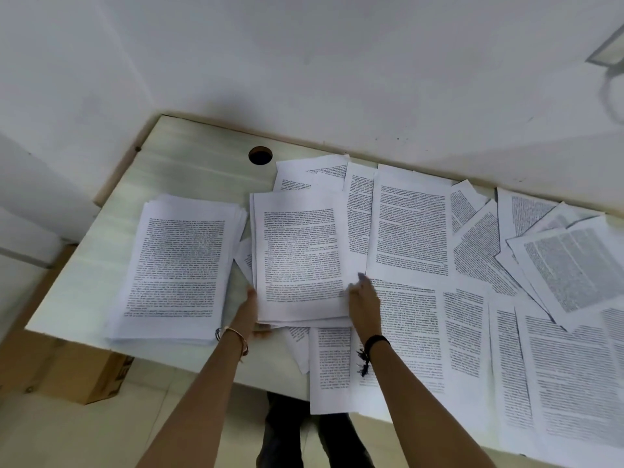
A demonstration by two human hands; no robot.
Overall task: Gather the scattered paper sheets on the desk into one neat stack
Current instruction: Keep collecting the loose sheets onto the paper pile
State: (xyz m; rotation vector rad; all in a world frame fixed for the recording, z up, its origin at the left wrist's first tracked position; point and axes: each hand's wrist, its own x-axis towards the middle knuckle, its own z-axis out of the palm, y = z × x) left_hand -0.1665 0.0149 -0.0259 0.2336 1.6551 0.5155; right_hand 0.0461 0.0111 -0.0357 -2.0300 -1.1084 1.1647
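Head view, one stack (175, 261), one pile (300, 251) pinched by fingers of left hand (248, 307), right hand (364, 302).

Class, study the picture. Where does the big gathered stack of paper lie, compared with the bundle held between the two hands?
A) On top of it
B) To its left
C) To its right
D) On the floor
B: the stack lies on the desk to the left of the bundle that the left hand and right hand hold by its edges; loose sheets cover the right side.
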